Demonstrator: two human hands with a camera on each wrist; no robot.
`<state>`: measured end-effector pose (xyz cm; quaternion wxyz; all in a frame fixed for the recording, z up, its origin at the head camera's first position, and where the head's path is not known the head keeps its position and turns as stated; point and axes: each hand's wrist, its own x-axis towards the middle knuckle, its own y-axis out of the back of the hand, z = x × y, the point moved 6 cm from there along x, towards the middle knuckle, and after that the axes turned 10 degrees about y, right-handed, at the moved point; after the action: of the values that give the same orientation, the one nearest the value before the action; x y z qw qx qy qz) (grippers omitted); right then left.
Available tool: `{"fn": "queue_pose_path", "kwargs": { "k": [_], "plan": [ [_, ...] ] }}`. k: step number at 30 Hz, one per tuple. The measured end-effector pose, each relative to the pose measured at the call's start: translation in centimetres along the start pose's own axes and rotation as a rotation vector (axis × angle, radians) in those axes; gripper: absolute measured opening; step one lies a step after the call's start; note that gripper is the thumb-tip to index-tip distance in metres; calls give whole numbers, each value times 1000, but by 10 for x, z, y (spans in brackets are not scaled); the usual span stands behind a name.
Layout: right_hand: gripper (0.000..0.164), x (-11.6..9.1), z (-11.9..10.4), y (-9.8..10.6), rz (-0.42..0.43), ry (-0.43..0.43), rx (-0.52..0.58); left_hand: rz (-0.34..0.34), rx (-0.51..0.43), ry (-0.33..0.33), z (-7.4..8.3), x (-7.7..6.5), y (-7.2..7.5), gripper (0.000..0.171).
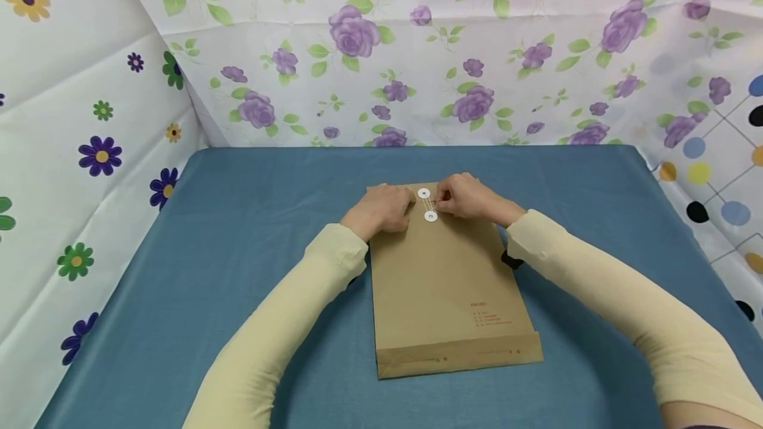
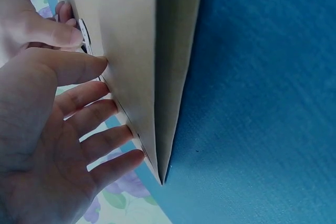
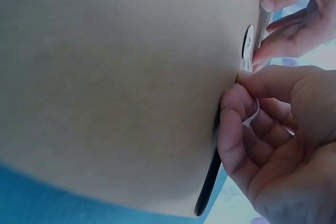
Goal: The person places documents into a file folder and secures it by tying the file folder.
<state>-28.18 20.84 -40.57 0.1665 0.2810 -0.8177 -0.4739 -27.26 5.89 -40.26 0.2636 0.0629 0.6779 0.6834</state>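
Observation:
A brown paper string-tie envelope [image 1: 441, 277] lies flat, its flap end away from me. Two white round buttons [image 1: 430, 216] sit near its far edge, with thin white string [image 1: 427, 204] running between them. My right hand [image 1: 467, 197] pinches the string beside the buttons; in the right wrist view a bit of string [image 3: 252, 118] shows among the curled fingers. On the far left part of the envelope rests my left hand [image 1: 386, 208]. Its fingertips [image 2: 137, 155] touch the flap area, fingers spread and fairly straight in the left wrist view.
A blue cloth [image 1: 268, 217] covers the table under the envelope. Behind it hangs a white sheet with purple flowers [image 1: 354, 32]; patterned sheets stand at left and right. Something small and black [image 1: 511, 259] shows by the right sleeve.

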Motion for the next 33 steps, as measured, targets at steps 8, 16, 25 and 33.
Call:
{"fn": "queue_pose_path", "kwargs": {
  "k": [8,16,25,33],
  "plan": [
    [18,-15,-2,2,12,97,-89,2,-5,-17,3,1,3,8],
    [22,-31,-7,-3,26,128,-157,3,1,-24,4,3,3,8],
    [27,-42,-26,-9,63,197,-238,-3,-16,-27,5,3,4,7],
    [22,-47,-37,-17,97,250,-246,-13,-15,-10,3,0,2,11]
  ]
}}
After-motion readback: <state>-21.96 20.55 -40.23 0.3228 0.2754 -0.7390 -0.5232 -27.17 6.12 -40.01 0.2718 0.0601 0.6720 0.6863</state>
